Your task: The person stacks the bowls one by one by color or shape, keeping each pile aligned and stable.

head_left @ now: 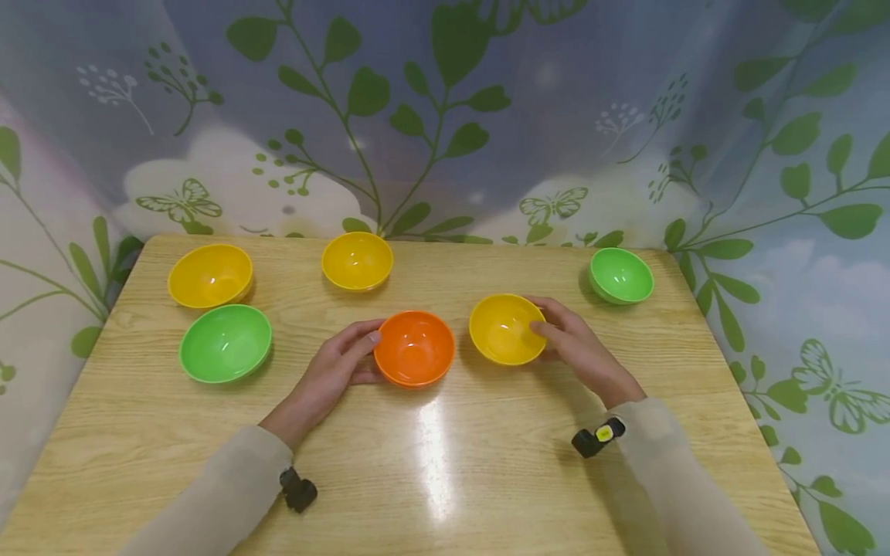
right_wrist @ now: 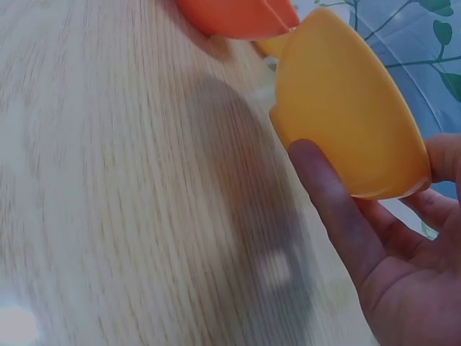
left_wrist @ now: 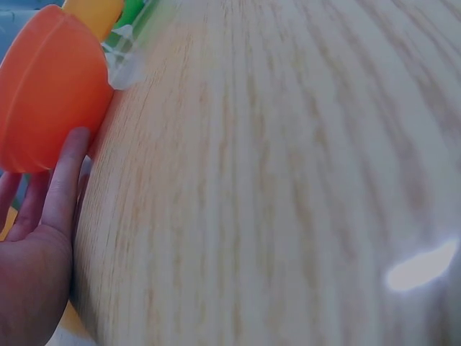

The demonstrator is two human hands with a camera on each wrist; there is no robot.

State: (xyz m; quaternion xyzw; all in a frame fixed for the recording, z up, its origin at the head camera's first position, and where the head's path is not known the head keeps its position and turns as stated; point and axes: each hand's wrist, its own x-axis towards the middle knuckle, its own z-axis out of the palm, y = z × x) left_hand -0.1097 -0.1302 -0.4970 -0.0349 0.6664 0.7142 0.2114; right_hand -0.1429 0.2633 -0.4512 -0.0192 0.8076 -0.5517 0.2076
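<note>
At the middle of the table, my left hand (head_left: 341,361) holds an orange bowl (head_left: 414,349) by its left side, thumb at the rim. In the left wrist view, its fingers (left_wrist: 63,180) lie against the outside of the orange bowl (left_wrist: 54,94), low near the tabletop. My right hand (head_left: 580,347) grips a yellow bowl (head_left: 506,330) at its right side, with the thumb over the rim. Seen from the right wrist, that yellow bowl (right_wrist: 346,108) is off the table, tilted, its shadow on the wood below. A narrow gap separates the two held bowls.
Two more yellow bowls stand toward the back, one at the left corner (head_left: 211,276) and another left of centre (head_left: 358,262). A green bowl (head_left: 225,344) is at left; a smaller green bowl (head_left: 621,276) is at back right. Patterned curtain (head_left: 431,177) borders the wooden table (head_left: 389,479).
</note>
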